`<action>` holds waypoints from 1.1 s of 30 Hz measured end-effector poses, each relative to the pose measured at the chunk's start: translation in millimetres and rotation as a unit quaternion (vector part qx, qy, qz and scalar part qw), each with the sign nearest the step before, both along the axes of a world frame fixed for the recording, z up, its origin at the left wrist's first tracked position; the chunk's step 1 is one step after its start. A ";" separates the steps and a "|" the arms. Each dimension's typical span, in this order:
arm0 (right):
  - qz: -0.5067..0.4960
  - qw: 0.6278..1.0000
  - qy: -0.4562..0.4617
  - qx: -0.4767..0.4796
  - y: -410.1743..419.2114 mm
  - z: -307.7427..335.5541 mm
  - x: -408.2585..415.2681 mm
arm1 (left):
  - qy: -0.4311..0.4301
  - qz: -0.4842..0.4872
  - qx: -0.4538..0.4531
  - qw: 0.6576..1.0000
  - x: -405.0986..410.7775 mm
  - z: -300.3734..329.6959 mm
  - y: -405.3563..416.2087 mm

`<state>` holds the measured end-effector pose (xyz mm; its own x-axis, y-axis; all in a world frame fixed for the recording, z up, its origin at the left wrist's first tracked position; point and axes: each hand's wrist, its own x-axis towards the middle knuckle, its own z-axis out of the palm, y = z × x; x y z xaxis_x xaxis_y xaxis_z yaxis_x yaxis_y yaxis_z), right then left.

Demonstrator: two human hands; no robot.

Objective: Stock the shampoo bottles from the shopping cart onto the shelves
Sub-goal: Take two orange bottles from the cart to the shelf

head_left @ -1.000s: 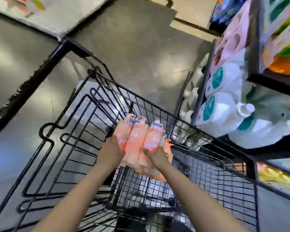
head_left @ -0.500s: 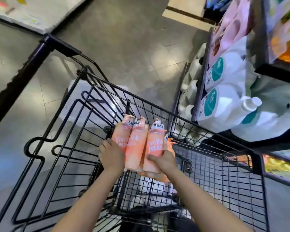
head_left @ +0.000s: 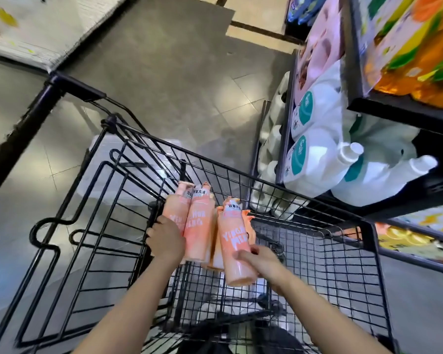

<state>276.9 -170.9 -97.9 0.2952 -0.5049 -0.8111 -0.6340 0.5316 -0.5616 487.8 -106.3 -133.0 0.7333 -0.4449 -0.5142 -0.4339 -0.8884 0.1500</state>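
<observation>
Above the black wire cart [head_left: 317,251], left hand [head_left: 165,242] gripping two peach shampoo bottles [head_left: 189,226], right hand [head_left: 261,261] wrapped around a third bottle [head_left: 234,241] lettered "YING MENG", white "Gelle" jugs [head_left: 315,164] on the shelf [head_left: 404,113] right of the cart

Shampoo bottles [head_left: 199,226] — peach-orange with white block lettering, a white band with dark characters near the top. Shopping cart [head_left: 317,238] — black wire in a grid pattern. Floor [head_left: 164,85] — grey tiles with pale seams. Shelves [head_left: 394,111] — black frames. Jugs [head_left: 315,162] on the shelf: white with round teal labels and white caps. Packs [head_left: 420,47] above them: orange, yellow and green, glossy. Panel [head_left: 320,42] beside the jugs: soft pink.
</observation>
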 end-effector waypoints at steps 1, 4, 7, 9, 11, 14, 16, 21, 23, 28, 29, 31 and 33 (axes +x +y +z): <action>-0.005 1.000 -0.003 0.003 5.6 -0.1 -5.6 | 0.014 -0.001 -0.002 1.000 4.0 0.0 -0.1; -0.012 1.000 -0.015 0.019 18.8 1.5 -19.3 | 0.048 -0.015 0.021 0.998 13.8 -1.3 5.0; -0.012 0.999 -0.022 0.027 27.5 -0.9 -30.8 | 0.034 -0.051 0.017 0.998 14.2 3.0 17.7; -0.022 0.999 -0.035 0.028 30.3 -0.4 -37.1 | 0.055 -0.054 -0.023 0.997 13.3 12.6 24.3; -0.035 0.998 -0.049 0.034 32.2 1.8 -42.9 | 0.109 -0.014 -0.049 0.993 14.3 22.5 30.0; -0.062 0.995 -0.071 0.034 35.8 9.4 -51.1 | 0.226 0.090 -0.132 0.961 10.4 38.9 40.8; -0.081 0.993 -0.082 0.031 38.3 16.3 -57.3 | 0.266 0.096 -0.170 0.944 -0.6 53.3 45.2; -0.111 0.989 -0.098 0.016 41.8 37.0 -88.8 | 0.361 0.039 -0.198 0.911 -59.5 96.6 34.6; -0.122 0.987 -0.103 -0.001 42.8 48.4 -109.7 | 0.389 0.009 -0.198 0.900 -91.2 109.6 27.2; -0.206 0.967 -0.149 -0.025 42.2 77.9 -188.1 | 0.446 -0.020 -0.214 0.869 -186.8 138.7 4.3; -0.221 0.962 -0.159 -0.035 42.0 84.5 -208.1 | 0.456 -0.033 -0.213 0.863 -208.6 143.0 0.1; -0.258 0.948 -0.179 -0.049 41.7 95.7 -253.1 | 0.484 -0.066 -0.209 0.847 -255.5 152.3 -7.6; -0.302 0.933 -0.184 -0.060 43.6 103.7 -302.2 | 0.500 -0.095 -0.208 0.835 -306.2 162.3 -18.2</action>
<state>-25.3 -127.3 5.8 0.1744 -0.7505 -0.6375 0.0083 0.6485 -0.7612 181.6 -124.5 29.3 -0.0742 -0.7976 -0.5986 -0.0350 -0.5978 0.8009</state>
